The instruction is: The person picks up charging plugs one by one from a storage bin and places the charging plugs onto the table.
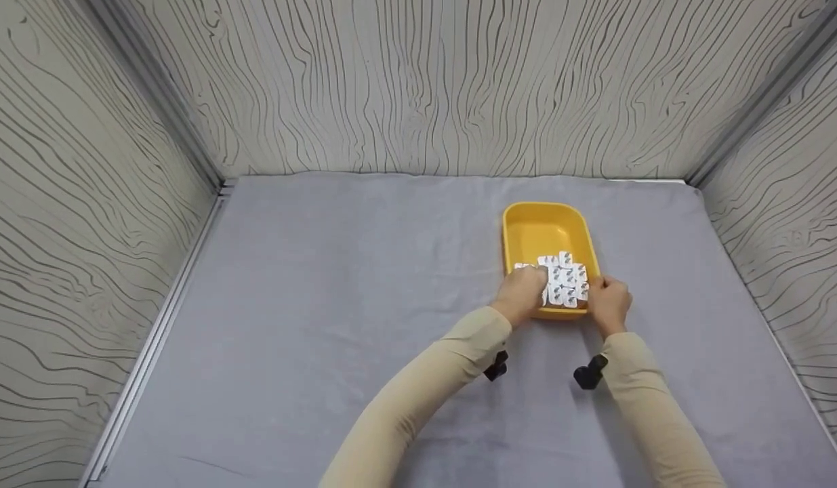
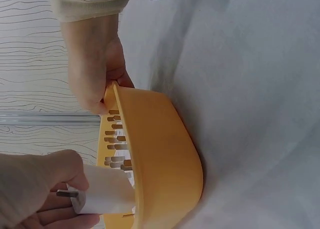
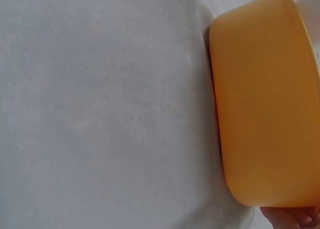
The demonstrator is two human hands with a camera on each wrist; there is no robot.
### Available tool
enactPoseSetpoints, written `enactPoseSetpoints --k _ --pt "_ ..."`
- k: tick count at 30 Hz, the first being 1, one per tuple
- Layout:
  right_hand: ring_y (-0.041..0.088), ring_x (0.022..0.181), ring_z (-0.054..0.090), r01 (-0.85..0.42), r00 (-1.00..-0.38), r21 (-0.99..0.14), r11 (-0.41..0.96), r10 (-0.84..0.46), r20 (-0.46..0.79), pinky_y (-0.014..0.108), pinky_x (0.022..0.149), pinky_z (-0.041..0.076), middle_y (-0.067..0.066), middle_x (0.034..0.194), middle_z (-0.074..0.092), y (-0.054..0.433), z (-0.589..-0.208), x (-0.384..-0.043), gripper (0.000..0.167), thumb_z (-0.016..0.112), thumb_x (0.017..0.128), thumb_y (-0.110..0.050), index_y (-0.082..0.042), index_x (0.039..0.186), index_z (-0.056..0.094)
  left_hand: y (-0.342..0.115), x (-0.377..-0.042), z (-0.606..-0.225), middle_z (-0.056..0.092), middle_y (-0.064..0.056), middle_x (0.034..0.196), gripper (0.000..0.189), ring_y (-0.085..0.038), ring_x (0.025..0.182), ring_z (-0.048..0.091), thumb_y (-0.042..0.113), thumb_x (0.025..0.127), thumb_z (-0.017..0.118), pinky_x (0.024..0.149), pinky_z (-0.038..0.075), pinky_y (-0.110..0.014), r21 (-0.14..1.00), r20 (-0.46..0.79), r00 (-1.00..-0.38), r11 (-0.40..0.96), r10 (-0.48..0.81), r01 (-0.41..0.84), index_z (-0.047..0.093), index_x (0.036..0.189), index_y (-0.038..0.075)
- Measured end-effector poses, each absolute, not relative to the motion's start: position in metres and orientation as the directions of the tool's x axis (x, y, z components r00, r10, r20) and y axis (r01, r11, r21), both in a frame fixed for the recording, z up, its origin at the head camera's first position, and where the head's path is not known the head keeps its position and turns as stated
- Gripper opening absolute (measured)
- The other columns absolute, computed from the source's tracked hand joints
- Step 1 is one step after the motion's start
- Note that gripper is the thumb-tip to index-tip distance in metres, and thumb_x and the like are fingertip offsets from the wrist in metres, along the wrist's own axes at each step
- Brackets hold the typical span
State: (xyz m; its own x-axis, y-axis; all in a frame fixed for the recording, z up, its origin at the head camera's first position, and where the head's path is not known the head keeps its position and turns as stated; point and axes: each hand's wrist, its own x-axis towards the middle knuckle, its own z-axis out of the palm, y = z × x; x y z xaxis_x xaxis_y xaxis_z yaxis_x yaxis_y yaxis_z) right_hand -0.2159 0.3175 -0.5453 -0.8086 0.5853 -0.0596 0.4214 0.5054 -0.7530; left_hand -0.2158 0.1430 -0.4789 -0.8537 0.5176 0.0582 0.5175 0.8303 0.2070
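Biggest are the whitish wall panels (image 1: 418, 88) w/ dark wood-grain lines, across top and both sides of the head view. Below them the flat grey cloth (image 1: 323, 305) covers most of the frame. From the bottom edge come two long beige fabric sleeves (image 1: 425, 379). The deep yellow plastic tray w/ rounded corners (image 1: 539, 234) stands on the cloth, right of frame centre, its near end between both hands.

Left hand (image 1: 523, 291) is over the tray's near-left part: thumb and fingers are bent round one white smooth block (image 2: 107, 189), w/ almost no gap left. Right hand (image 1: 610, 303) has its fingers closed over the tray's right rim, near the lower-right corner, prob. b/c the tray could slide on cloth otherwise.

Other white blocks w/ dark marks (image 1: 566, 278) sit close together in the tray's lower half, prob. packed so they support e/o; its upper half is bare. The held block's lower end is behind the rim in the left wrist view; can't tell if it touches the others. Smallest: a thin dark metal prong (image 2: 67, 193) on its upper end, so the grip is prob. near the top to keep the lower end free.
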Motion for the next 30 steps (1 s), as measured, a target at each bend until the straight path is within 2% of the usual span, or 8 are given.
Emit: enactPoseSetpoints --k 5,13,19,25,27,30 --pt "0.019 0.065 0.04 0.414 -0.806 -0.753 0.512 0.591 -0.041 0.026 0.055 0.03 0.002 0.062 0.044 0.317 -0.545 -0.215 0.032 0.041 0.093 -0.011 -0.007 0.061 0.047 0.14 -0.218 -0.472 0.074 -0.001 0.094 0.02 -0.015 0.09 0.072 0.011 0.079 0.073 0.077 0.058 -0.022 0.23 0.058 -0.85 0.822 0.524 0.522 0.065 0.098 0.012" --pt "0.024 0.071 0.044 0.405 -0.81 -0.746 0.528 0.586 -0.025 0.026 0.058 0.032 0.013 0.073 0.052 0.316 -0.545 -0.215 0.03 0.04 0.093 -0.01 0.0 0.068 0.052 0.133 -0.224 -0.467 0.073 0.0 0.097 0.025 -0.013 0.092 0.07 0.016 0.083 0.073 0.08 0.057 -0.02 0.285 0.025 -0.857 0.818 0.514 0.499 0.061 0.105 0.012" --pt "0.025 0.073 0.044 0.413 -0.81 -0.754 0.511 0.584 -0.048 0.027 0.058 0.032 0.016 0.078 0.053 0.315 -0.543 -0.213 0.029 0.04 0.094 -0.011 0.001 0.072 0.052 0.126 -0.23 -0.47 0.073 -0.002 0.095 0.019 -0.017 0.091 0.071 0.011 0.084 0.069 0.079 0.058 -0.025 0.323 0.079 -0.865 0.809 0.495 0.492 0.062 0.102 0.01" --pt "0.026 0.075 0.046 0.402 -0.812 -0.757 0.516 0.583 -0.034 0.026 0.059 0.033 0.019 0.081 0.055 0.315 -0.546 -0.214 0.029 0.039 0.095 -0.012 0.003 0.075 0.055 0.119 -0.236 -0.471 0.073 -0.004 0.095 0.019 -0.018 0.089 0.071 0.015 0.086 0.069 0.079 0.058 -0.027 0.364 0.076 -0.868 0.797 0.491 0.483 0.062 0.102 0.008" --pt "0.025 0.074 0.046 0.398 -0.813 -0.754 0.523 0.582 -0.026 0.026 0.059 0.033 0.017 0.079 0.054 0.315 -0.546 -0.214 0.029 0.04 0.095 -0.012 0.002 0.074 0.055 0.116 -0.238 -0.471 0.072 -0.004 0.095 0.021 -0.018 0.087 0.07 0.017 0.086 0.069 0.078 0.058 -0.025 0.378 0.072 -0.871 0.795 0.486 0.474 0.062 0.103 0.007" --pt "0.023 0.068 0.043 0.382 -0.812 -0.754 0.535 0.583 0.003 0.026 0.057 0.031 0.009 0.066 0.049 0.314 -0.546 -0.213 0.033 0.04 0.094 -0.011 -0.003 0.064 0.05 0.114 -0.241 -0.472 0.071 -0.004 0.095 0.025 -0.016 0.086 0.068 0.024 0.086 0.071 0.077 0.057 -0.024 0.382 0.068 -0.873 0.796 0.483 0.47 0.062 0.103 0.007"
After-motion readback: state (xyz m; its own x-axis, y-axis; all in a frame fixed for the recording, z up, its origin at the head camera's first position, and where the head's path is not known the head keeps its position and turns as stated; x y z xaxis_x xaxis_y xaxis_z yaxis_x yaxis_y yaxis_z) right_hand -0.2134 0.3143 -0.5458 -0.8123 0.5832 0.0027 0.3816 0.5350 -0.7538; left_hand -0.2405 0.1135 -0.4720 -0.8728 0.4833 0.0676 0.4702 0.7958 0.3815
